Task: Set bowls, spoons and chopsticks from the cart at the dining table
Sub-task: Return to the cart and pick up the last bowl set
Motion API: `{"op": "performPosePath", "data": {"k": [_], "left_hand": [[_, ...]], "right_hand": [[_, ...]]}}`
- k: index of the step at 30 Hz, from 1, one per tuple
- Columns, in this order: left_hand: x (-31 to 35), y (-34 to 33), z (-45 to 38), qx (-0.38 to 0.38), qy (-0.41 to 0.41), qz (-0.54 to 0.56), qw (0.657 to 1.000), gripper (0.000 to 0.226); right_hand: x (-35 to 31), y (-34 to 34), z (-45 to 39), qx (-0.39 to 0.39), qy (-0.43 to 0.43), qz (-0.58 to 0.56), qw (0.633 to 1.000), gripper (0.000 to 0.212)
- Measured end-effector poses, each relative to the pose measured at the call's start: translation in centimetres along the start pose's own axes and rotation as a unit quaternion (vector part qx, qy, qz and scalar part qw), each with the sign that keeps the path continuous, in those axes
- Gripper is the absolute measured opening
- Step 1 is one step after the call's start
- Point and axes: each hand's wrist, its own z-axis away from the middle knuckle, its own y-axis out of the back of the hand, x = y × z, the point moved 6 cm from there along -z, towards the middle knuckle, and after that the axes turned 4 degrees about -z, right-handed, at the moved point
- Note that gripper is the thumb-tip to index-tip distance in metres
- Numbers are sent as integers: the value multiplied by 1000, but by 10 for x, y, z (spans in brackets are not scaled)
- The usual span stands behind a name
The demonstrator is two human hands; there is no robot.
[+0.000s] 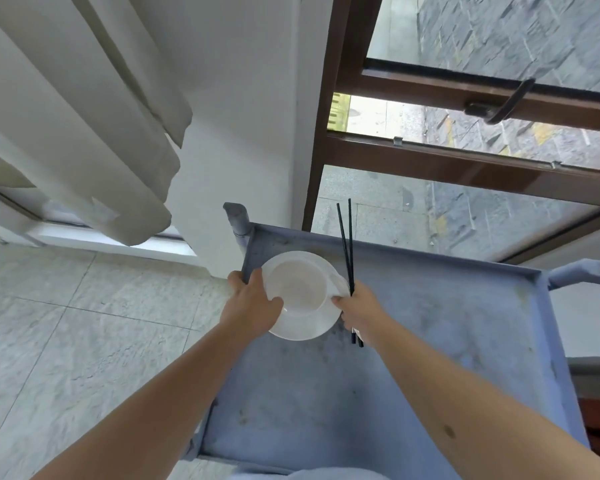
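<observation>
A white bowl (297, 287) sits on a white plate (312, 329) above the far left corner of the grey-blue cart tray (413, 341). My left hand (253, 306) grips the bowl and plate at their left side, thumb over the bowl's rim. My right hand (359, 315) holds a pair of black chopsticks (347, 247) that point upward, and its fingertips touch the plate's right edge next to a white spoon (338, 284) lying against the bowl.
The cart stands against a white wall column (243, 133) and a brown-framed window (465, 157). Cart handles rise at the tray's far left (238, 220) and far right (589, 271). Pale curtains (77, 126) hang at left over a tiled floor (84, 323).
</observation>
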Motion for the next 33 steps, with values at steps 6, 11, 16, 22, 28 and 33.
{"op": "performPosePath", "data": {"k": [6, 11, 16, 22, 28, 33], "left_hand": [[7, 8, 28, -35, -75, 51, 995, 56], [22, 18, 70, -102, -96, 315, 939, 44], [40, 7, 102, -213, -62, 456, 862, 25], [69, -6, 123, -264, -72, 405, 872, 28], [113, -41, 150, -300, -75, 338, 889, 26], [155, -88, 203, -363, -128, 253, 888, 16]], "right_hand": [[5, 7, 36, -33, 18, -76, 996, 28], [0, 36, 72, -29, 37, -120, 992, 24], [11, 57, 110, -22, 36, -144, 989, 18], [41, 90, 152, 36, 43, -174, 983, 16], [91, 132, 208, 136, 65, -243, 958, 23], [147, 165, 279, 231, 85, -316, 916, 17]]}}
